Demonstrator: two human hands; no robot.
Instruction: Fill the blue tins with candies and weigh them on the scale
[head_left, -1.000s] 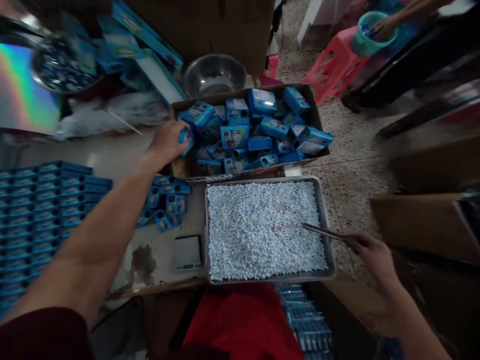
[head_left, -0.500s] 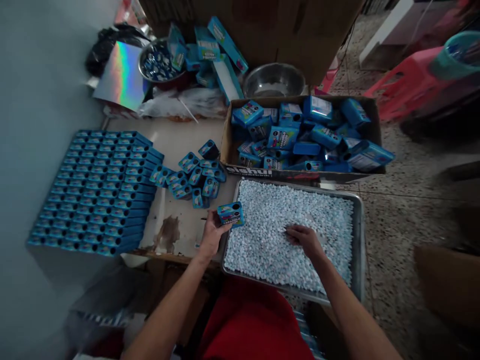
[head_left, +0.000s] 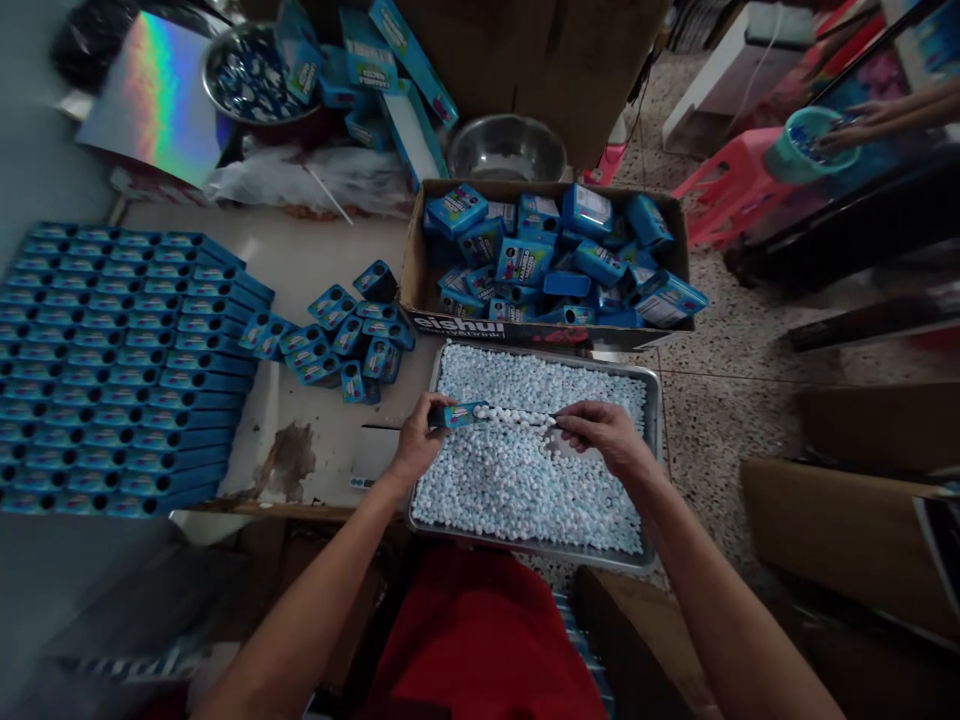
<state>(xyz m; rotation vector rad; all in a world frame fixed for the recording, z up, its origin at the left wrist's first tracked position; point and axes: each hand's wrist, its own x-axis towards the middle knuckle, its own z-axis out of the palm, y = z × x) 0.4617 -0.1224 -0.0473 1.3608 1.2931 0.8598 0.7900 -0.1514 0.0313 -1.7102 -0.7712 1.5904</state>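
Observation:
My left hand (head_left: 418,438) grips a small blue candy box (head_left: 459,414), tilted on its side over the tray's left part. My right hand (head_left: 604,432) pinches the end of a narrow scoop (head_left: 517,416) heaped with white candies. The scoop's far end meets the open end of the box; whether it reaches inside is hard to see. Below both hands, a metal tray (head_left: 655,400) is filled with small pale blue and white candies (head_left: 480,490). A patch of bare tray bottom shows beside my right hand.
Several loose blue boxes (head_left: 330,340) lie left of a carton (head_left: 555,333) full of blue boxes. Neat rows of boxes (head_left: 127,370) stand at far left. Behind are a metal bowl (head_left: 507,150) and plastic bags. At right, another person's hands (head_left: 855,130) reach into a teal basin (head_left: 806,165).
My right hand has risen from the candies with a loaded scoop and brought it to the box. My left hand has turned the box toward it. The view has shifted right.

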